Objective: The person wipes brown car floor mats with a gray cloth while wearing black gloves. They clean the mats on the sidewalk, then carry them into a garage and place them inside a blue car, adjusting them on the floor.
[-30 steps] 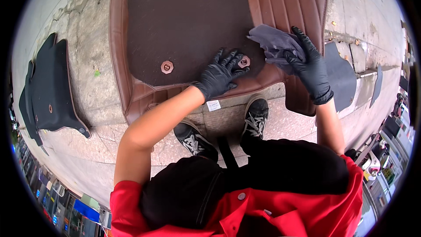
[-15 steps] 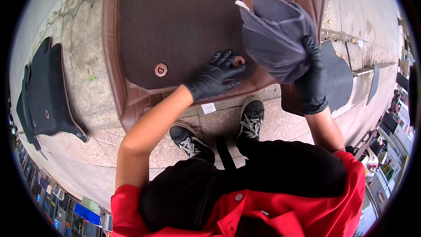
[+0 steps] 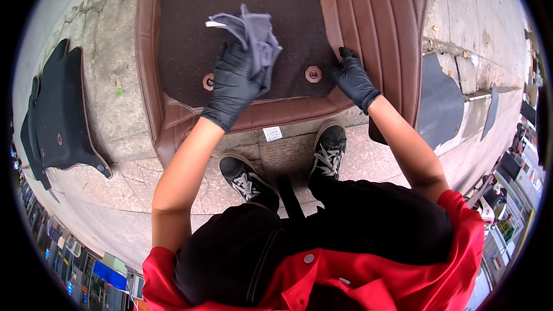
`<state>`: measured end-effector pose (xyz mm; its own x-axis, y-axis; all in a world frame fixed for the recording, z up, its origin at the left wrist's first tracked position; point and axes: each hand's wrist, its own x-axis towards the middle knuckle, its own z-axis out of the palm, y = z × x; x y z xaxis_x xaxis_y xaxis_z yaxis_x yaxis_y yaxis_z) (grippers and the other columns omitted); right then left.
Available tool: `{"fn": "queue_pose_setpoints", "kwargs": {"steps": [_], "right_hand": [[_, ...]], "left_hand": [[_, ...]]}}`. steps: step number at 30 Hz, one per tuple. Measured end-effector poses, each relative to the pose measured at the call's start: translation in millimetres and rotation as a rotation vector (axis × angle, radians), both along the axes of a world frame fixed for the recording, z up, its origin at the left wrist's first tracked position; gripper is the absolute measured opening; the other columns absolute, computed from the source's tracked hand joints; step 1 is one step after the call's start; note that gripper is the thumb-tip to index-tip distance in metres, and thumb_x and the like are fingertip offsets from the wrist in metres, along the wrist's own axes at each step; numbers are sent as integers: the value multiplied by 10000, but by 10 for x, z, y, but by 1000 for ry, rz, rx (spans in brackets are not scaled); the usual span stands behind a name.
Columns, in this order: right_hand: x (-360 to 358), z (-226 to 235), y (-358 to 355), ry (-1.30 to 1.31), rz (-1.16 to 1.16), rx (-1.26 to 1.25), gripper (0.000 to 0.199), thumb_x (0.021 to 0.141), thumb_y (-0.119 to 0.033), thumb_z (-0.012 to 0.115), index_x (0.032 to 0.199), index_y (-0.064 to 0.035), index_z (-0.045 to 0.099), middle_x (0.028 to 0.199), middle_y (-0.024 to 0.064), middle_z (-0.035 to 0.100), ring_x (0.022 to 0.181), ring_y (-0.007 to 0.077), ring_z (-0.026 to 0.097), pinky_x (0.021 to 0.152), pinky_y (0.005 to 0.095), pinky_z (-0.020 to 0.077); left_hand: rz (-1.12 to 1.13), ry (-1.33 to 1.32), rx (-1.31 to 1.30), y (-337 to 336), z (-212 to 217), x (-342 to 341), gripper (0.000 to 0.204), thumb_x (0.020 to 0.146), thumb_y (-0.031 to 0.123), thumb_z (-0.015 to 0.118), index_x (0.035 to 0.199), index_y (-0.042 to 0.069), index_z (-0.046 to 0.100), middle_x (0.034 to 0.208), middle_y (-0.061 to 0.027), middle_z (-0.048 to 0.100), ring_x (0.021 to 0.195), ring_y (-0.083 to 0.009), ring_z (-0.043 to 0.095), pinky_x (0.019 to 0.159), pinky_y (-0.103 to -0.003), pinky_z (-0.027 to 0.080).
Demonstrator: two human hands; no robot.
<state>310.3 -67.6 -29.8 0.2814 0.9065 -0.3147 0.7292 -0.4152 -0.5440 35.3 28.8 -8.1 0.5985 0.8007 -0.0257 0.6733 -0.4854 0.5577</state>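
Note:
A large brown leather-look car floor mat (image 3: 387, 29) with stitched ribs lies in front of my feet. Set into it is a dark brown carpet panel (image 3: 190, 40) with octagonal fastener rings (image 3: 313, 74). My left hand (image 3: 235, 83), in a black glove, is closed around a crumpled grey cloth (image 3: 262, 40) over the panel's left half; a small white tag sticks out of the cloth. My right hand (image 3: 356, 80), also gloved, rests with fingers stretched out where the carpet meets the ribbed part, and holds nothing.
Black mats (image 3: 64, 115) lie on the paving at the left, and a grey mat (image 3: 440, 101) lies at the right. A small white printed label (image 3: 272, 133) is by the mat's near edge, just ahead of my shoes (image 3: 330, 152). Stone paving (image 3: 121, 80) surrounds everything.
The grey cloth has passed from my right hand to my left and now sits further left, over the carpet. My right hand has come down onto the mat.

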Motion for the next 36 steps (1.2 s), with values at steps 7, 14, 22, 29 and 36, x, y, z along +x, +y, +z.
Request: {"fn": "queue_pose_setpoints", "kwargs": {"steps": [7, 14, 22, 29, 36], "right_hand": [[149, -277, 596, 251, -115, -637, 363, 857, -310, 486, 921, 25, 611, 722, 136, 613, 601, 228, 588, 539, 346, 471], [268, -227, 707, 287, -156, -652, 322, 843, -310, 459, 847, -37, 630, 700, 107, 619, 566, 219, 580, 514, 340, 455], [85, 13, 488, 1293, -190, -209, 165, 865, -105, 512, 1010, -56, 573, 951, 85, 626, 911, 177, 603, 751, 269, 491], [-299, -11, 33, 6, 360, 178, 191, 682, -186, 703, 812, -59, 644, 816, 112, 638, 762, 295, 604, 716, 375, 483], [-342, -141, -9, -6, 380, 277, 127, 699, -123, 649, 822, -89, 652, 810, 132, 625, 762, 320, 588, 675, 409, 466]], "left_hand": [[-375, 640, -47, -205, 106, 384, 1135, 547, 653, 672, 1428, 129, 184, 1447, -260, 122, 1318, -487, 112, 1032, -617, 116], [-457, 405, 62, -294, -98, 343, 1214, 543, 675, 659, 1434, 73, 94, 1488, -164, 82, 1322, -496, 59, 957, -717, 91], [-297, 402, -21, -352, -64, 528, 907, 759, 458, 582, 1434, 79, 108, 1486, -146, 99, 1330, -474, 79, 936, -731, 99], [-229, 131, 112, -387, -354, 382, 681, 824, 284, 486, 1413, 86, 210, 1472, -86, 194, 1291, -448, 227, 928, -740, 115], [-264, 200, -15, -354, -228, 410, 651, 853, 237, 460, 1428, 106, 183, 1473, -119, 166, 1358, -379, 104, 1010, -650, 47]]}}
